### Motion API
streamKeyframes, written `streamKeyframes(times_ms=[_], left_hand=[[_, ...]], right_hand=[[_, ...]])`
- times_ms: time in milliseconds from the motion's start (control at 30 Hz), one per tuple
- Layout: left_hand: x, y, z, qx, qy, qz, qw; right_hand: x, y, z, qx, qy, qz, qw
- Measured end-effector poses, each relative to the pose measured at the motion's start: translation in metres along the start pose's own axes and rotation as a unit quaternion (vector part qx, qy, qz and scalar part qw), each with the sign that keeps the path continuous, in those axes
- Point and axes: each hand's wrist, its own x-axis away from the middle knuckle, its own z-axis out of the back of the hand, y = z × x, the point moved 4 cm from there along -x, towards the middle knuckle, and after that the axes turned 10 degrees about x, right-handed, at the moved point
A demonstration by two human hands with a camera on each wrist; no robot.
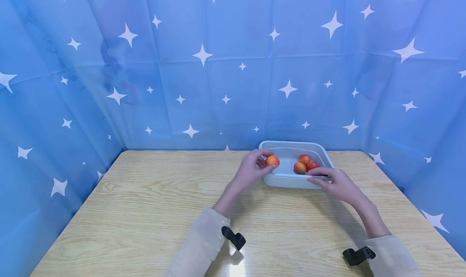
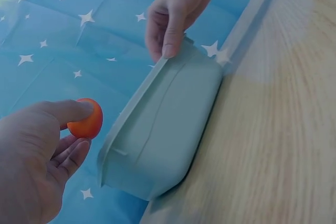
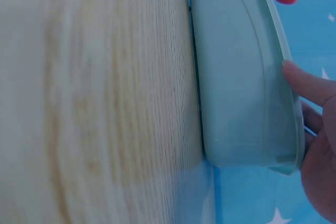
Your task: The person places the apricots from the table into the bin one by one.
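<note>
My left hand (image 1: pixel 252 167) pinches a small round orange-red fruit (image 1: pixel 272 160) between thumb and fingers at the left end of a pale blue-green plastic tub (image 1: pixel 291 180). In the left wrist view this fruit (image 2: pixel 87 121) is held up beside the tub's rim, apart from it. Its exact kind cannot be told. With thumb and fingers, my right hand (image 1: pixel 340 184) grips the tub's near rim toward the right. Inside the tub, several similar red and yellow fruits (image 1: pixel 300 167) lie grouped right of the middle. The right wrist view shows the tub's outer wall (image 3: pixel 236 77).
The tub stands near the back edge of a light wooden table (image 1: pixel 153 212). Behind and at both sides hangs a blue curtain (image 1: pixel 233 79) with white stars. A black wrist camera (image 1: pixel 234 237) sits on the left sleeve, another camera (image 1: pixel 358 255) on the right.
</note>
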Motion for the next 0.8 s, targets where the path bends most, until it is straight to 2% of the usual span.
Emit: streamKeyframes(times_ms=[167, 400, 633, 800], left_hand=[[0.003, 0.0, -0.008, -0.017, -0.014, 0.009, 0.9997], [0.006, -0.001, -0.013, -0.03, -0.012, 0.03, 0.999], [0.005, 0.001, -0.012, -0.022, -0.008, 0.004, 0.9997], [0.005, 0.002, -0.011, -0.02, -0.006, 0.004, 0.9998]], right_hand=[[0.0, 0.001, 0.0, 0.001, -0.004, -0.003, 1.0], [0.001, 0.0, 0.001, -0.002, -0.005, -0.007, 1.0], [0.001, 0.001, 0.0, 0.001, -0.002, 0.0, 1.0], [0.002, 0.0, 0.0, -0.001, -0.008, -0.004, 1.0]])
